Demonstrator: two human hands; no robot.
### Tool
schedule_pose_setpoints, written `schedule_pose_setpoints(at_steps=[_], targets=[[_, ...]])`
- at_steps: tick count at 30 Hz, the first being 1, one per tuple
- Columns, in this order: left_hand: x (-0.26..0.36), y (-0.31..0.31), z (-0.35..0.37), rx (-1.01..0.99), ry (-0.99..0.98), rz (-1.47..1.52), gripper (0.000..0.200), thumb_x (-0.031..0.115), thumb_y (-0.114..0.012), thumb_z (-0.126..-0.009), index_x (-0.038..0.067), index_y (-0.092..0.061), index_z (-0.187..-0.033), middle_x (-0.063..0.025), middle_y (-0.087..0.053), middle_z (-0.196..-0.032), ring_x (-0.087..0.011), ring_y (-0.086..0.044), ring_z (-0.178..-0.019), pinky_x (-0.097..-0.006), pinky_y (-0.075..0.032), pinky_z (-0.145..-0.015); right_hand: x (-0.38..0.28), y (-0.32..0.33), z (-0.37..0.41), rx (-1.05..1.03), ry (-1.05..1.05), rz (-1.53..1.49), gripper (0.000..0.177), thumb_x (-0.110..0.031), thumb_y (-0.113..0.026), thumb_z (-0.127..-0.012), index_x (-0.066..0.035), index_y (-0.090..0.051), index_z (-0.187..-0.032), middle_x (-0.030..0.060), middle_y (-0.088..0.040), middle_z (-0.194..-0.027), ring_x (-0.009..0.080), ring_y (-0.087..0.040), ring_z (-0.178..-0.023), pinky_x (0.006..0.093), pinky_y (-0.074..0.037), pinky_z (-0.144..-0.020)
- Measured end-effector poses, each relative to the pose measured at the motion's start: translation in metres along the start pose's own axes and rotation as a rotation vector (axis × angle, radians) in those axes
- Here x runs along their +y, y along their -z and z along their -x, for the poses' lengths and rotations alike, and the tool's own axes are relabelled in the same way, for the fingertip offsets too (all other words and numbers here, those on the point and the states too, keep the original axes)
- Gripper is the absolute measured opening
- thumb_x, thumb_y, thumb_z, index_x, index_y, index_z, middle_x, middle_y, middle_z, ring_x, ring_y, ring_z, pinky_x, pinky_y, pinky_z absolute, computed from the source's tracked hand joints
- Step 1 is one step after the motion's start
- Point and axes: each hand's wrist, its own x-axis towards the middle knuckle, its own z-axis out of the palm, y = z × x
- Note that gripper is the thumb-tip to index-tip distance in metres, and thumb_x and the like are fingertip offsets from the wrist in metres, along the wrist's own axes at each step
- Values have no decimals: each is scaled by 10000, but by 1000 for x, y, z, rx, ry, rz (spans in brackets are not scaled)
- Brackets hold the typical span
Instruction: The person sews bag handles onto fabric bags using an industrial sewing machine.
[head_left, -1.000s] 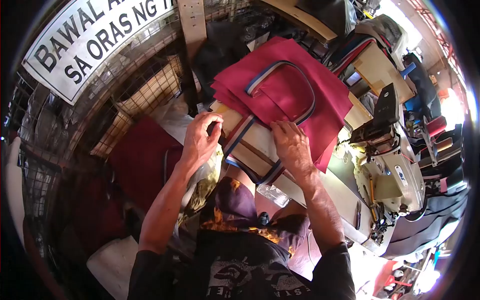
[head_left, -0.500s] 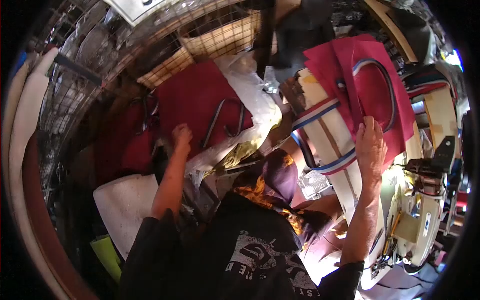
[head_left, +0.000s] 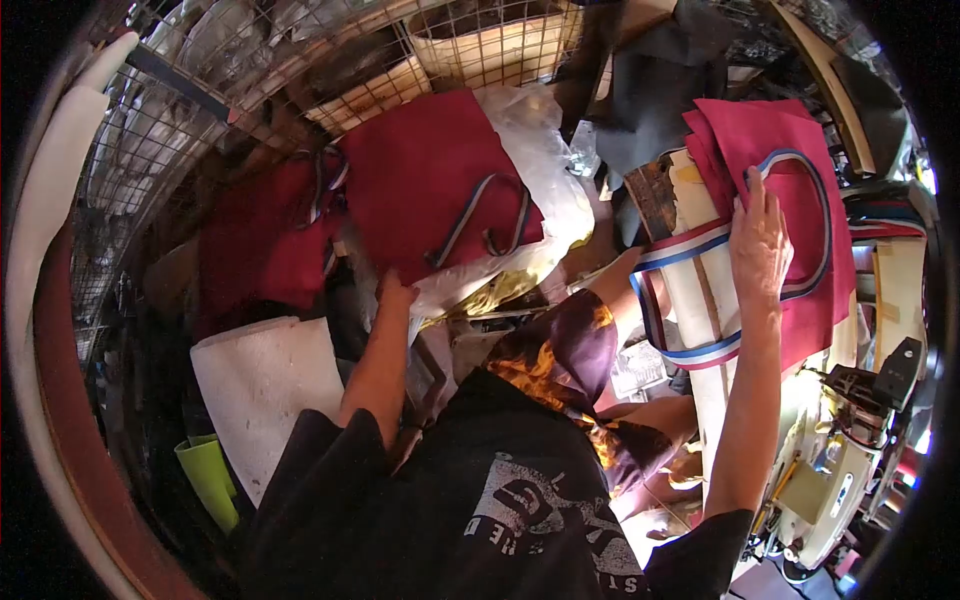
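Red cloth (head_left: 790, 140) with a striped strap (head_left: 690, 250) on the pale surface (head_left: 700, 300) at right, right hand (head_left: 760, 240) spread open and flat on it, left hand (head_left: 395, 292) at the near edge of a red bag (head_left: 420, 170) on a plastic sheet (head_left: 545, 170) at left, its grip impossible to tell, sewing machine (head_left: 830, 470) near right.

The left hand (head_left: 395, 293) now reaches down to the side pile of red bags (head_left: 420, 170). The right hand (head_left: 762, 245) slides higher up the table bag (head_left: 795, 215).

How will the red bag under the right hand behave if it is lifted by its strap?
The red bag probably flops: it lies flat like thin cloth. Its strap hangs in a slack loop, so it likely bends freely. Thin and flat, the bag is likely light for its size.
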Motion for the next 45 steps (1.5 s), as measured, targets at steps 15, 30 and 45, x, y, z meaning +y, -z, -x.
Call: schedule_pose_setpoints(at_steps=[15, 30, 45], targets=[[132, -42, 64, 530, -746, -464, 462, 215, -587, -1002, 60, -459, -1418, -216, -603, -1256, -363, -651, -1049, -434, -550, -838, 33, -10, -11, 129, -34, -135, 407, -167, -544, -1014, -166, -532, -1421, 179, -717, -970, 379, -706, -792, 475, -577, -653], [523, -110, 426, -550, -1541, -259, 433, 381, -823, -830, -11, -671, -730, -104, -692, -666, -130, -650, -562, -297, -498, -519, -55, 129, 0, 517, 436, -296, 641, -96, -656, -753, -169, -612, -1388, 137, -681, -1014, 228, -685, -815, 359, -589, -698], [537, -79, 434, -454, -1590, -101, 278, 117, -648, -981, 21, -593, -726, 115, -431, -648, 9, -350, -618, -217, -285, -536, -81, 142, 32, 105, 414, -675, 418, -184, -681, -844, -39, -638, -1234, 273, -491, -1403, 403, -626, -1055, 494, -528, -893]])
